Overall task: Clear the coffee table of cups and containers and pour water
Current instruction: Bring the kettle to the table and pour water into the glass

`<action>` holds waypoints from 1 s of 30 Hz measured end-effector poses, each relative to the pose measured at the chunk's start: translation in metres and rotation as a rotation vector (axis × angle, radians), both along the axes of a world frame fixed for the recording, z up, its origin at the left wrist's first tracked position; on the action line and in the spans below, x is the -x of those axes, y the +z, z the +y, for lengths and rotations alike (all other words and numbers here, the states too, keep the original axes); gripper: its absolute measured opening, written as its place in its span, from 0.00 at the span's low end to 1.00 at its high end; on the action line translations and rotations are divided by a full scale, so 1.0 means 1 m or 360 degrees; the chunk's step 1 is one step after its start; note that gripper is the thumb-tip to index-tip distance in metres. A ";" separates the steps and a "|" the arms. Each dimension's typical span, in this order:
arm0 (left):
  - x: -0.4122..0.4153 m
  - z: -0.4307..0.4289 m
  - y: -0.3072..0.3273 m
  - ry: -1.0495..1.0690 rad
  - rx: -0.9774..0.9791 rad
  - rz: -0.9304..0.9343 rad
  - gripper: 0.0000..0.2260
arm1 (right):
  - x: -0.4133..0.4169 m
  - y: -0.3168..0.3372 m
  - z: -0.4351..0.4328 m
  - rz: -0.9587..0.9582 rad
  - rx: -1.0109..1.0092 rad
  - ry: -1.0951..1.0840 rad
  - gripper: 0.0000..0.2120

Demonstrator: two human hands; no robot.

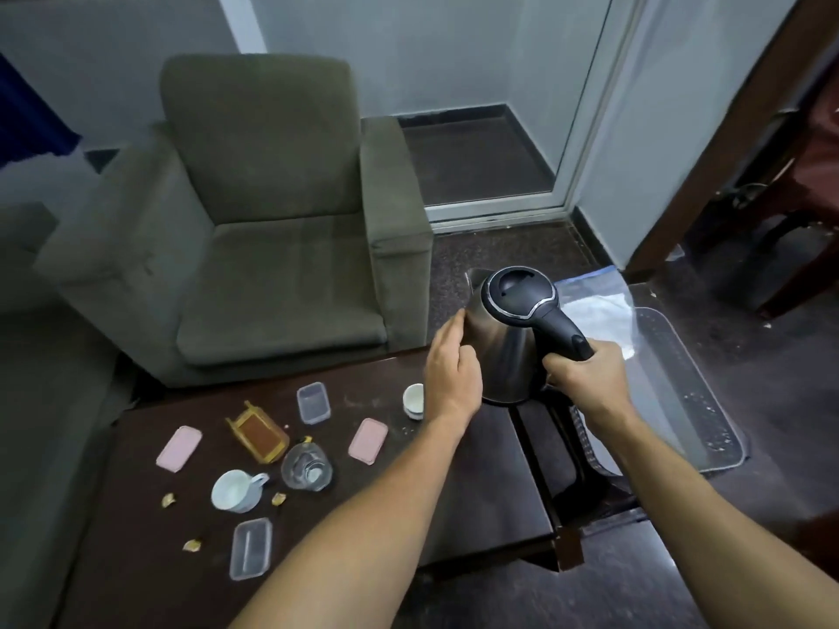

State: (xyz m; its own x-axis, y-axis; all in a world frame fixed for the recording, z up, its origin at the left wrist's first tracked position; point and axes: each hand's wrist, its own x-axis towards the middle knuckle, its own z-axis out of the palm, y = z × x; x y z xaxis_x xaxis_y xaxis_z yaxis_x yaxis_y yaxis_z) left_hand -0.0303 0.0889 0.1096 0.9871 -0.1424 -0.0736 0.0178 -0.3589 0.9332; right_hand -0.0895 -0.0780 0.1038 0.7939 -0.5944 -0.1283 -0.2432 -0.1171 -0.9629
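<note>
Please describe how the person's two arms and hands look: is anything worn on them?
Both forearms are bare up to the frame edge; no sleeves show. The left hand and right hand wear no gloves, and no watch, bracelet or ring is visible.

We see cups (236, 489) and containers (313, 403) spread on the bench (476, 469), the kettle (513, 342) at their right, an armchair (254, 220) behind.

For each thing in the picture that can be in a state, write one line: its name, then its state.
kettle: lid closed, upright, held
right hand: gripping kettle handle
left hand: flat against kettle side
white mug: tipped, looks empty
small white cup: tipped
clear container: lidless
</note>
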 end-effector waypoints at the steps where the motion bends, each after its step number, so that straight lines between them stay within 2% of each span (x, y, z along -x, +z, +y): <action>1: -0.003 0.014 -0.001 0.0022 -0.0004 -0.0003 0.26 | -0.003 0.002 0.013 0.0001 -0.0006 0.0027 0.13; 9: -0.012 0.118 -0.005 0.0231 0.0003 -0.0031 0.24 | -0.028 0.005 0.110 -0.0007 -0.0007 0.0216 0.09; 16: -0.013 0.192 -0.017 0.0323 -0.0047 0.0042 0.24 | -0.037 -0.005 0.181 0.0047 -0.0017 0.0339 0.15; 30: 0.019 0.253 -0.065 0.0364 -0.0010 0.0306 0.25 | -0.014 -0.041 0.241 0.0319 0.0044 0.0395 0.09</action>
State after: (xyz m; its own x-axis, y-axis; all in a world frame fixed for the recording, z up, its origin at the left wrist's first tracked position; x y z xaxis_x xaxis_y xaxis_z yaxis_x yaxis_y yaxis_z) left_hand -0.0493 0.3418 0.0447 0.9613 0.0834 -0.2627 0.2754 -0.3307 0.9026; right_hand -0.0755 0.1633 0.0630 0.8757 -0.3912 -0.2829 -0.3883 -0.2223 -0.8943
